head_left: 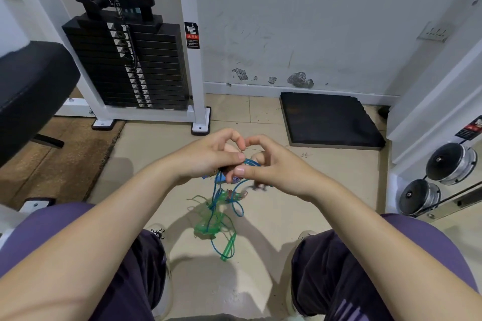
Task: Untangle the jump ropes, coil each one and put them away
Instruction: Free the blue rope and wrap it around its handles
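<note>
Your left hand (208,155) and right hand (271,164) meet, both pinching the blue jump rope (250,163). Below them the tangle with the green jump rope (211,224) hangs down to the floor (260,268).

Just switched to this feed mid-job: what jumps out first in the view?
At centre, the left hand and right hand meet, fingers pinching a blue jump rope. Below them the tangle of blue and green ropes hangs between the knees, a green handle lowest. A black weight stack stands upper left, and a black mat lies by the wall on the right.
</note>
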The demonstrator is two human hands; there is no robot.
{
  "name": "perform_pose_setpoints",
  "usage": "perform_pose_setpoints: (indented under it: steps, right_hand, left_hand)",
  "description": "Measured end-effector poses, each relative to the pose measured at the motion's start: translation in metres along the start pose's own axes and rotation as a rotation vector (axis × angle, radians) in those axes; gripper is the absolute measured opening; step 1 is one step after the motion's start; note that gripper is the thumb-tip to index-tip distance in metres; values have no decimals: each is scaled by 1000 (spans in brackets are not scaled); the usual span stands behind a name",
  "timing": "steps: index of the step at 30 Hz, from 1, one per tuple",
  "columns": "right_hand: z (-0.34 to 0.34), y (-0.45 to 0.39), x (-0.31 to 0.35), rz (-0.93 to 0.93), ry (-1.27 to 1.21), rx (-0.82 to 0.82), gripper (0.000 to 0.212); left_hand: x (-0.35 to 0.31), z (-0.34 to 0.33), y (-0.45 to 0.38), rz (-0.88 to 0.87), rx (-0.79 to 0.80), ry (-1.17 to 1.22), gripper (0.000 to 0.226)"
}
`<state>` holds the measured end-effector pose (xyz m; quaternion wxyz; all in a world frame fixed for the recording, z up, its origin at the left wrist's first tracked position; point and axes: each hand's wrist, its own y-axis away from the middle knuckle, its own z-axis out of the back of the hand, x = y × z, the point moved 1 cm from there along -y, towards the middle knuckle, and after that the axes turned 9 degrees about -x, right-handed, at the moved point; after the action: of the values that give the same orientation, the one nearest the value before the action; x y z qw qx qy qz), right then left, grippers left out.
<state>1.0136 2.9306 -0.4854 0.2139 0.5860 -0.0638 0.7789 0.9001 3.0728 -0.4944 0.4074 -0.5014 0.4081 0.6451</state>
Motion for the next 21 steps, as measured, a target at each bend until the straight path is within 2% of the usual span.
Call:
perform_pose_setpoints:
  steps: [2, 4, 6, 8, 11, 14, 16, 18, 21]
  right_hand:
    - [1, -2, 2, 0, 195, -43, 29]
    - [6, -3, 3, 29, 374, -68, 21]
    - [12, -3, 3, 46, 419, -68, 19]
    - [18, -2, 5, 59, 310, -100, 17]
    - [23, 1, 10, 160, -96, -206, 19]
    - [34, 1, 15, 252, -410, -267, 20]
    - [42, 3, 15, 248, -343, -285, 25]
    - [47, 6, 13, 217, -159, -279, 33]
    - [44, 8, 11, 101, -82, -167, 54]
  left_hand:
    - [0, 3, 0, 42, 17, -21, 26]
    - [5, 7, 0, 85, 60, -87, 37]
    - [10, 11, 0, 101, 72, -186, 40]
    - [13, 13, 0, 109, 81, -268, 27]
    - [15, 10, 1, 160, 134, -355, 3]
    - [24, 13, 0, 227, 119, -633, 21]
    - [24, 13, -1, 224, 69, -577, 27]
    - [18, 12, -1, 180, 1, -392, 27]
    - [5, 9, 2, 126, -33, -229, 32]
